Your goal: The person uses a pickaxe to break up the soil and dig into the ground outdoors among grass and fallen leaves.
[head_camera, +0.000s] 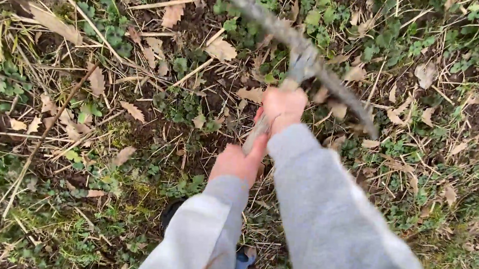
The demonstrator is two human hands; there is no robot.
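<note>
You hold a pickaxe (285,35) with both hands. Your right hand (283,106) grips the wooden handle (256,133) high up, near the blurry metal head. Your left hand (236,162) grips it lower down. The pickaxe is above the ground (102,138) with leaves and weeds.

head camera, looking steeply down, close above ground (71,152)

Soft, even daylight is seen with no hard shadows or glare; the pickaxe (295,51) is smeared by motion blur.
</note>
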